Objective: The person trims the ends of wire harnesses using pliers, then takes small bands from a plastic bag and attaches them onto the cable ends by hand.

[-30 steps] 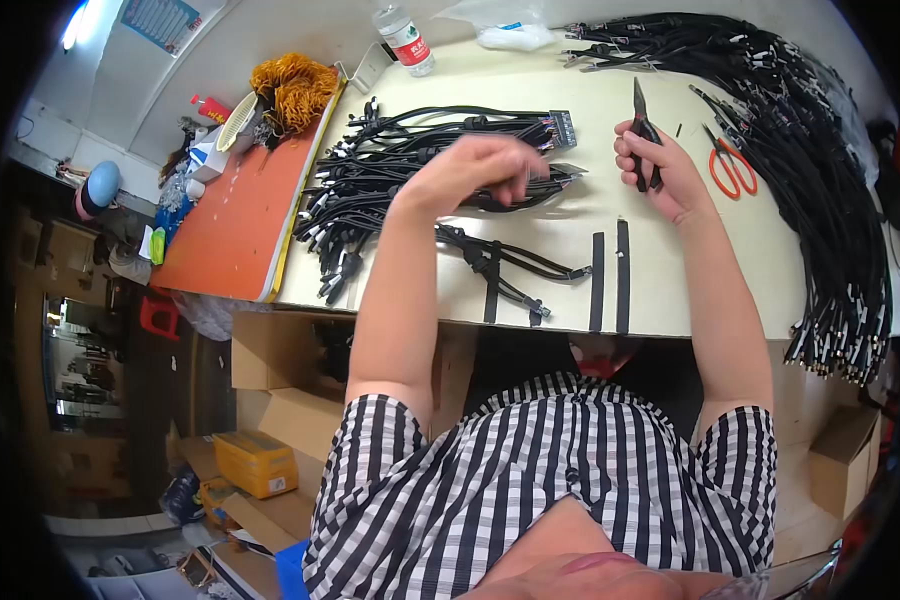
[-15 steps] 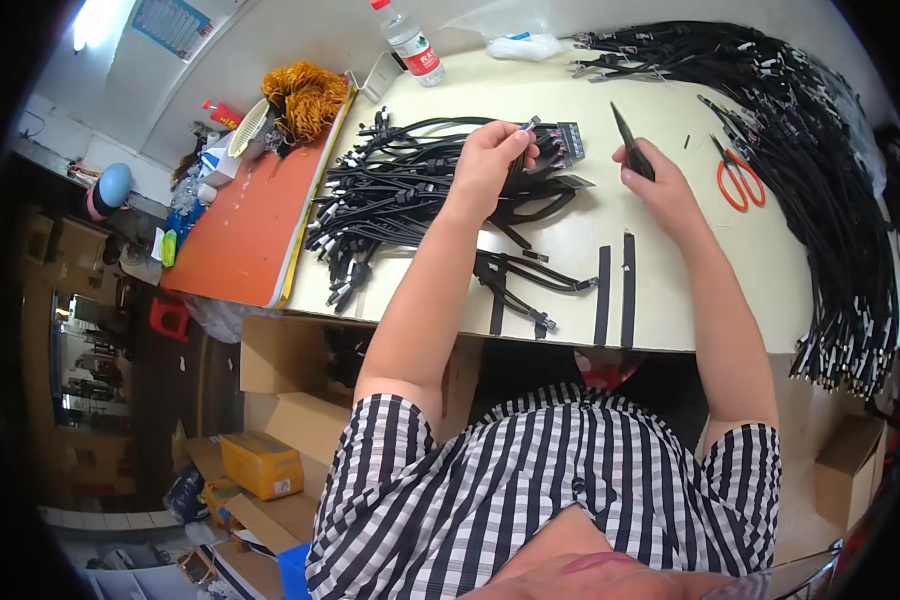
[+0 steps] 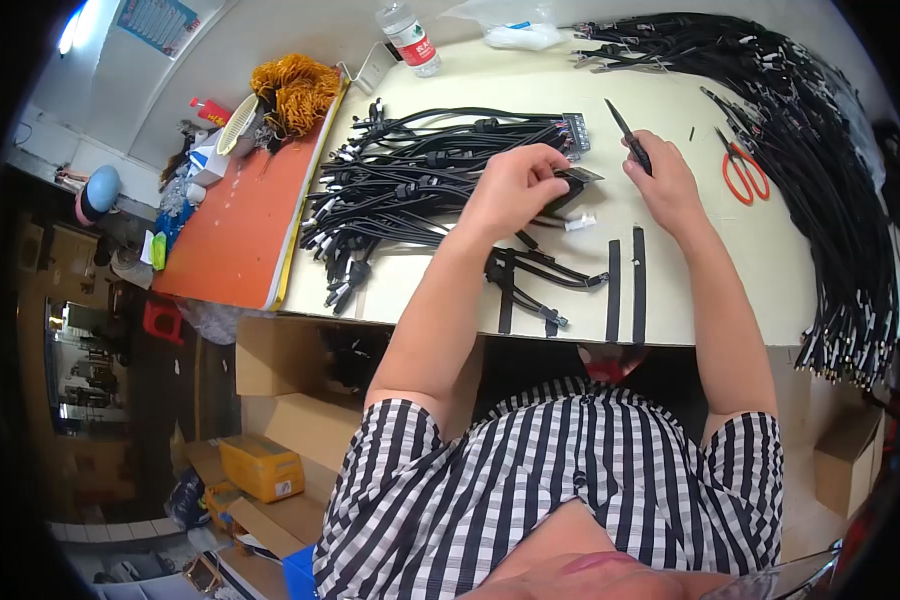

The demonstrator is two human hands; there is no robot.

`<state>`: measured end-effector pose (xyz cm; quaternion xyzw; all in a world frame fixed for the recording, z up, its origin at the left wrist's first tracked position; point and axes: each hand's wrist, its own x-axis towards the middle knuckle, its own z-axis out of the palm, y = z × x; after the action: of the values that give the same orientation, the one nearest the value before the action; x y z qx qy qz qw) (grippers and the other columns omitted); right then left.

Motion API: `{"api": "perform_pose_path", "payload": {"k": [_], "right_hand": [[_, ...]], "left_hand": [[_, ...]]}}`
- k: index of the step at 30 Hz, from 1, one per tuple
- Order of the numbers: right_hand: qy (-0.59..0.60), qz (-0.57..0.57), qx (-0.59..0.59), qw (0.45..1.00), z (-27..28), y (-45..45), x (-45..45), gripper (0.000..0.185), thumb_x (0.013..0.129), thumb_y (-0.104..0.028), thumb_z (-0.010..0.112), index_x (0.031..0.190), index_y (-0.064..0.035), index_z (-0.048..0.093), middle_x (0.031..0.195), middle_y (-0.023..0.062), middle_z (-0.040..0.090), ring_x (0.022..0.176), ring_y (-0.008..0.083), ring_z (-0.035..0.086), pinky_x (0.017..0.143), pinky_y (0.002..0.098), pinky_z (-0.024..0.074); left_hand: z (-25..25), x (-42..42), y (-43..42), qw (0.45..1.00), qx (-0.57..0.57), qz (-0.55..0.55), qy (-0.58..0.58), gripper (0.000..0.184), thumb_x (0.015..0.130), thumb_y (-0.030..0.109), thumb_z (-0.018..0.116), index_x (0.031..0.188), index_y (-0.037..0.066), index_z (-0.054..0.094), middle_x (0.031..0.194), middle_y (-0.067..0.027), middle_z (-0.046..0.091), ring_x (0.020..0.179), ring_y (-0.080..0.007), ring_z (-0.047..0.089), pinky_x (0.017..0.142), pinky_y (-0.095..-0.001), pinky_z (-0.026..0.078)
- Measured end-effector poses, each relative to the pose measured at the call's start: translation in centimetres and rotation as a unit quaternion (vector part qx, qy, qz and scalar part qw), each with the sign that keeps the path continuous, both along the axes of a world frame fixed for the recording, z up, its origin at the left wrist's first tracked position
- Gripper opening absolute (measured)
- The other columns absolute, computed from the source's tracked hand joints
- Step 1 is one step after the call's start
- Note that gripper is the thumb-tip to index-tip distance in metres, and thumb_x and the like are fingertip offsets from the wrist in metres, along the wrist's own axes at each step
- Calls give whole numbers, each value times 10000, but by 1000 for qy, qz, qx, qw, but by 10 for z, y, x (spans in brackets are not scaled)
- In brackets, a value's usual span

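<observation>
My right hand (image 3: 660, 180) is wrapped round dark pliers (image 3: 630, 138), whose jaws point up and to the left. Over the right end of the black cable bundle (image 3: 420, 180), my left hand (image 3: 520, 188) is closed, thumb against fingers; what it pinches is too small to make out. Just right of its fingertips lies a flat grey connector piece (image 3: 582, 174), and below them a white connector (image 3: 580, 222). A separate cable with branching ends (image 3: 545, 275) rests nearer the table's front edge.
Red-handled scissors (image 3: 745, 175) lie right of the pliers, beside a large black cable pile (image 3: 820, 190). Two black strips (image 3: 613, 290) are near the front edge. A water bottle (image 3: 410, 42) stands at the back. An orange board (image 3: 240, 225) is at the left.
My left hand has moved from the cables' middle part rightward, then slightly down, with its fingers drawn together. The pliers have tilted left in my right hand. A white connector now shows below my left fingers.
</observation>
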<state>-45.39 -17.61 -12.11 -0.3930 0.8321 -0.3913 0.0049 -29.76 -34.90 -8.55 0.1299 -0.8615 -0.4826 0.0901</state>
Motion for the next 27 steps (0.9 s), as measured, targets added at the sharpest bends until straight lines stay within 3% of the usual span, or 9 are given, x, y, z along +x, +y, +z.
{"api": "perform_pose_path", "payload": {"k": [2,5,7,9,11,13,21,23,27], "right_hand": [[-1,8,-3,1000,-4,5,0,262,869,-150,602,1117,-66,582,953,94,627,974,269,561,874,373,432],[30,17,9,999,-5,10,1,268,852,-135,609,1111,-73,582,964,87,623,974,268,556,893,374,408],[68,20,22,997,-3,11,1,280,840,-127,616,1113,-77,580,981,84,620,975,267,554,907,376,393],[135,29,11,990,-2,14,5,320,814,-112,637,1125,-80,572,1020,75,612,981,265,550,940,392,355],[137,41,21,989,6,13,12,333,810,-111,644,1133,-78,568,1033,75,611,999,264,547,959,402,341],[138,56,37,988,7,8,18,346,807,-109,651,1140,-77,565,1046,76,610,1017,262,543,978,412,327],[146,113,68,981,19,-23,34,340,824,-111,651,1152,-85,566,1060,82,609,1062,266,529,1048,422,277],[165,118,59,977,21,-28,34,338,826,-113,653,1150,-87,563,1058,79,606,1058,264,533,1048,424,279],[177,91,64,978,31,-31,30,338,820,-112,660,1143,-93,561,1049,74,603,1059,260,533,1047,428,282]], "left_hand": [[-17,-4,11,956,-271,6,113,309,764,171,760,1050,73,698,873,-62,595,750,-189,601,673,-295,508],[-28,-16,15,881,-445,55,149,329,747,226,770,1037,84,707,912,-77,598,798,-252,595,711,-332,511],[-23,-23,6,882,-449,72,125,292,782,231,740,1027,77,705,867,-81,611,760,-205,608,698,-314,508],[-11,-23,-9,985,-97,146,-2,244,833,209,701,1003,35,694,820,-54,638,712,-152,601,686,-293,506],[-36,-24,-34,973,140,126,131,208,912,166,636,970,-32,668,843,-21,661,702,-96,598,650,-232,498],[-23,-11,-33,932,323,95,137,181,940,141,599,1015,-13,657,874,-43,680,717,-87,618,669,-225,515],[-16,8,-41,862,451,95,211,174,959,117,574,1060,-8,642,959,-77,701,807,-110,670,713,-239,544],[-12,8,-39,849,466,88,232,163,961,135,572,1030,3,638,943,-71,699,770,-103,667,618,-257,543],[-9,9,-33,892,396,94,196,158,957,123,568,1028,2,642,929,-45,687,800,-95,638,748,-231,517]]}}
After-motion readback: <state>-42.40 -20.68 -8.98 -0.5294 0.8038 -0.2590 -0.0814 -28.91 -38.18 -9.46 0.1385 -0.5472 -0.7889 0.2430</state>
